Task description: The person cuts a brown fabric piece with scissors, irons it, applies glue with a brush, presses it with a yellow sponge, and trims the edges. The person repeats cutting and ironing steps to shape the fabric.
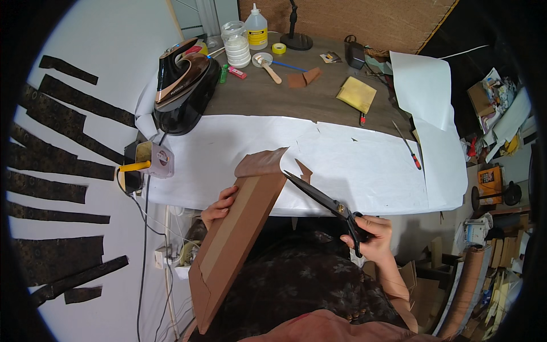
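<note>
My left hand [221, 208] grips a long narrow board [242, 219] from its left side. Brown sheet material wraps the board's edges, leaving a lighter tan strip along its middle. The board tilts over my lap, its far end above the white-covered table. A loose brown flap [259, 162] sticks out at that end. In my right hand [373, 236] is a pair of black-handled scissors [327, 202], fingers in the loops. Their blades look nearly closed, tips pointing at the flap's right corner; contact cannot be made out. A small brown offcut [303, 170] lies just beyond the tips.
On the table stand a steam iron [188, 85], a jar [236, 48], a glue bottle [257, 29], yellow tape [278, 48] and a yellow pad [356, 94]. A red-handled tool [413, 155] lies right. Dark patterned strips [85, 100] hang left. A plastic container with a yellow-handled brush [156, 159] sits left.
</note>
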Motion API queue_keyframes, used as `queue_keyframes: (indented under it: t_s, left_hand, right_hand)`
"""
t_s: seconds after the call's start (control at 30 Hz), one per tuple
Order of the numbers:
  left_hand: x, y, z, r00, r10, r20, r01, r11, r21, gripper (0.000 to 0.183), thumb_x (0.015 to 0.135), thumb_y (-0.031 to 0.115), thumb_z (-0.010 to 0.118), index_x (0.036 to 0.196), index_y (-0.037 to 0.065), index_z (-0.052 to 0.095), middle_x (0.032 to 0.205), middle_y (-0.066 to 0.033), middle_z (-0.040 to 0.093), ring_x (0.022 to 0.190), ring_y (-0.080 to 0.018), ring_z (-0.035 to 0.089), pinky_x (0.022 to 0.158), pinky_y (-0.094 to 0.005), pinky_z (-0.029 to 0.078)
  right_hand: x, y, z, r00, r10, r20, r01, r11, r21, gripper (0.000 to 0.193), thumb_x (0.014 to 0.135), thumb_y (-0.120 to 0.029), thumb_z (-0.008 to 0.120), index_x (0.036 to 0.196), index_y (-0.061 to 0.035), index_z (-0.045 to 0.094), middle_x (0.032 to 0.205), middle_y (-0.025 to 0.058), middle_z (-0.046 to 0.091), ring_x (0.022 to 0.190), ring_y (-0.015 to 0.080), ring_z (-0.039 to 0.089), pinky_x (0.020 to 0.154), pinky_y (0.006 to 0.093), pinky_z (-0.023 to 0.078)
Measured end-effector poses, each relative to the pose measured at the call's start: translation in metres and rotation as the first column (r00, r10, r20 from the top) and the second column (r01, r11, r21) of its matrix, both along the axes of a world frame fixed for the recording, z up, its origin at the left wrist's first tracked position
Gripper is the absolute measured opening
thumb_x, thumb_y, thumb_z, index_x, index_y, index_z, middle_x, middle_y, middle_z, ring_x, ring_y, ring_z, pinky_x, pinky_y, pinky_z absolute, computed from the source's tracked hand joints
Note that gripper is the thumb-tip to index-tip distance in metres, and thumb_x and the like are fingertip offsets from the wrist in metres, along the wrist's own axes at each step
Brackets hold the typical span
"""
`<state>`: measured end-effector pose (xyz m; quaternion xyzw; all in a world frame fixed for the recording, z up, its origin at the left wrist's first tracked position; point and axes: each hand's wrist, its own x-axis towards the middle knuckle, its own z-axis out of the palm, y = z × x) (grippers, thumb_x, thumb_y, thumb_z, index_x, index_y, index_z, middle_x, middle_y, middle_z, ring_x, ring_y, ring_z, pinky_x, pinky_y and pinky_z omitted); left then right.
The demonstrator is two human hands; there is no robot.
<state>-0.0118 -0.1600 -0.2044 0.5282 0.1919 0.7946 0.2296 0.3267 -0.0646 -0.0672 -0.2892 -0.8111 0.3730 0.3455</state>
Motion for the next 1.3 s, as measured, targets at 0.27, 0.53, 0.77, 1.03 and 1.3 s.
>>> queue_keyframes:
  t_s: [0.27, 0.53, 0.77, 1.03, 1.3]
  left_hand:
    - [-0.0068, -0.0024, -0.0027, 0.999, -0.039, -0.008, 0.039, 0.999, -0.003, 0.022, 0.092, 0.021, 0.06, 0.113, 0.014, 0.061, 0.131, -0.0112, 0.058, 0.131, -0.0411, 0.041, 0.112, -0.0562, 0.027]
    - [-0.0096, -0.0037, -0.0055, 0.999, -0.05, -0.019, 0.049, 0.999, -0.006, 0.022, 0.092, 0.022, 0.061, 0.113, 0.014, 0.062, 0.132, -0.0106, 0.057, 0.131, -0.0409, 0.041, 0.112, -0.0558, 0.027]
    - [-0.0086, -0.0053, -0.0055, 0.999, -0.052, -0.009, 0.051, 0.999, -0.006, 0.023, 0.092, 0.023, 0.06, 0.113, 0.014, 0.061, 0.132, -0.0113, 0.057, 0.132, -0.041, 0.04, 0.112, -0.0556, 0.026]
    - [-0.0089, -0.0035, -0.0041, 0.999, -0.027, -0.039, 0.028, 0.999, 0.021, 0.022, 0.093, 0.021, 0.059, 0.113, 0.013, 0.06, 0.132, -0.0121, 0.057, 0.132, -0.0413, 0.04, 0.112, -0.0561, 0.028]
    - [-0.0061, -0.004, -0.0025, 1.0, -0.027, -0.013, 0.027, 1.0, 0.013, 0.022, 0.092, 0.02, 0.06, 0.113, 0.012, 0.059, 0.131, -0.0118, 0.057, 0.131, -0.0409, 0.041, 0.112, -0.0558, 0.028]
  right_hand:
    - [0.0016, 0.0003, -0.0026, 1.0, 0.012, 0.003, -0.012, 1.0, -0.012, 0.038, 0.067, -0.011, 0.087, 0.095, 0.0071, 0.069, 0.064, 0.008, 0.061, 0.053, 0.0103, 0.053, 0.05, 0.0217, 0.044]
    - [0.0026, 0.0004, -0.0033, 1.0, 0.018, -0.002, -0.018, 1.0, -0.007, 0.037, 0.067, -0.01, 0.087, 0.094, 0.0069, 0.069, 0.065, 0.008, 0.062, 0.054, 0.0101, 0.054, 0.05, 0.0213, 0.044]
    - [0.0006, -0.0008, -0.0028, 1.0, 0.014, 0.002, -0.014, 1.0, -0.013, 0.037, 0.067, -0.01, 0.087, 0.094, 0.0069, 0.069, 0.064, 0.0078, 0.062, 0.054, 0.0099, 0.055, 0.05, 0.0217, 0.045]
    - [-0.0006, -0.0016, -0.004, 1.0, 0.012, 0.002, -0.012, 1.0, -0.002, 0.038, 0.067, -0.01, 0.087, 0.096, 0.0066, 0.069, 0.064, 0.0073, 0.061, 0.054, 0.0093, 0.054, 0.05, 0.0218, 0.044]
    - [-0.0012, 0.0, -0.0008, 0.998, 0.035, -0.06, -0.038, 0.998, -0.046, 0.039, 0.067, -0.008, 0.086, 0.098, 0.0061, 0.068, 0.063, 0.0065, 0.058, 0.053, 0.01, 0.05, 0.049, 0.0216, 0.04]
